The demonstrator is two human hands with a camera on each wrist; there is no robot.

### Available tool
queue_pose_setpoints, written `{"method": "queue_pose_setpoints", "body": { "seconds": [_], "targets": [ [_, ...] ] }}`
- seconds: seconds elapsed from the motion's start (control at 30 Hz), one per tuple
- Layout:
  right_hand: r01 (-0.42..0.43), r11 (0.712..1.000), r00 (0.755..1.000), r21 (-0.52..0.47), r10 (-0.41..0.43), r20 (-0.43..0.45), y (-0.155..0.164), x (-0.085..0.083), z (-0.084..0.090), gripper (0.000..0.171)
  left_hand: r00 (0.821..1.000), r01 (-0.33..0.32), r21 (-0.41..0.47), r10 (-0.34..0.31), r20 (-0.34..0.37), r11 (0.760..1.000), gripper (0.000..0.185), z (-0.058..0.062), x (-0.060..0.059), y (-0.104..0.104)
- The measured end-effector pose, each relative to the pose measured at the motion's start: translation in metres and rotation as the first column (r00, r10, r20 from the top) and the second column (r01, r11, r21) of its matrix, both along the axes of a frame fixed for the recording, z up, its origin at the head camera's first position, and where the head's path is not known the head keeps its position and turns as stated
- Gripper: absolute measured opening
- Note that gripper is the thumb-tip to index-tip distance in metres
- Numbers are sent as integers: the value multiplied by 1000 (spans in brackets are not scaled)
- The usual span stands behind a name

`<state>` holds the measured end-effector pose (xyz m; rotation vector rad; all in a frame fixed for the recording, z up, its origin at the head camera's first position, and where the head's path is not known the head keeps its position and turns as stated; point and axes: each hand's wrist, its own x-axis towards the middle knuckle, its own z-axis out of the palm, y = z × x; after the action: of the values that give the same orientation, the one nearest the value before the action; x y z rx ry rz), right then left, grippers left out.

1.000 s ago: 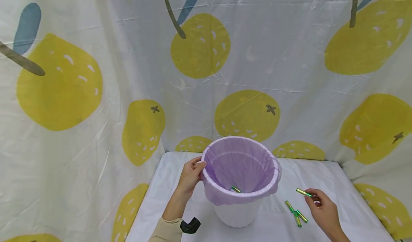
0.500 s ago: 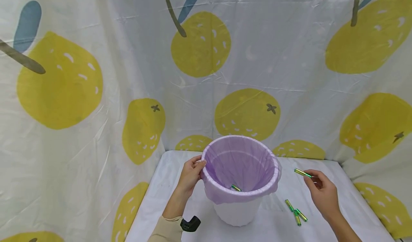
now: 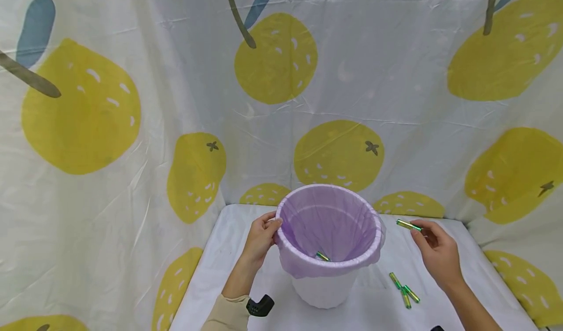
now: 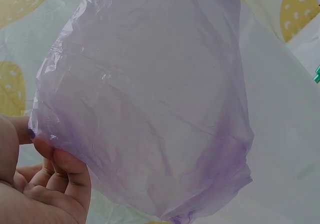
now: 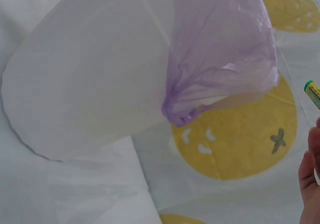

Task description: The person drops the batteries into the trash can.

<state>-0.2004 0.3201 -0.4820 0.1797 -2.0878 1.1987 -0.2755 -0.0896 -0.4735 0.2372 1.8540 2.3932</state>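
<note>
A white bin (image 3: pixel 323 289) stands on the table, lined with a purple plastic bag (image 3: pixel 303 270) folded down over its rim. My left hand (image 3: pixel 260 238) grips the rim at the left, thumb on the bag's edge; the left wrist view shows the fingers (image 4: pixel 70 169) curled there. To the right of the bin, my right hand (image 3: pixel 440 253) pinches a green and gold battery (image 3: pixel 408 225) between thumb and fingers, raised to about rim height. That battery (image 5: pixel 313 94) shows at the right edge of the right wrist view. Another battery (image 3: pixel 323 256) lies inside the bin.
Three more batteries (image 3: pixel 405 292) lie close together on the white-covered table (image 3: pixel 374 316), between the bin and my right forearm. A curtain (image 3: pixel 343 86) printed with yellow fruit hangs behind and at both sides. A black device (image 3: pixel 260 306) is strapped at my left wrist.
My right hand has lifted the battery up from near the table and shifted it slightly left, toward the bin. The left hand keeps its grip on the rim.
</note>
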Motion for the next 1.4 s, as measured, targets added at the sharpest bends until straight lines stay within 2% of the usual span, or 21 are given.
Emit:
{"method": "queue_pose_setpoints", "body": {
  "seconds": [0.37,0.7,0.97,1.17,1.4],
  "targets": [
    [-33,997,999,72,35,-26,-5,-11,17,28,1000,1,10,-1,11,1000,44,0,0,0],
    [-108,991,990,76,114,-85,-23,-27,33,29,1000,-5,7,5,18,1000,46,2,-1,2],
    [-203,965,961,165,228,-153,-53,-35,57,23,1000,-17,-2,17,18,1000,45,0,-1,-1],
    [-230,957,955,179,257,-147,-60,-52,52,31,1000,-13,7,13,16,1000,45,1,-1,-2],
    [-288,933,936,216,322,-144,-75,-64,53,32,1000,-3,13,2,18,1000,44,1,0,0]
  ]
}}
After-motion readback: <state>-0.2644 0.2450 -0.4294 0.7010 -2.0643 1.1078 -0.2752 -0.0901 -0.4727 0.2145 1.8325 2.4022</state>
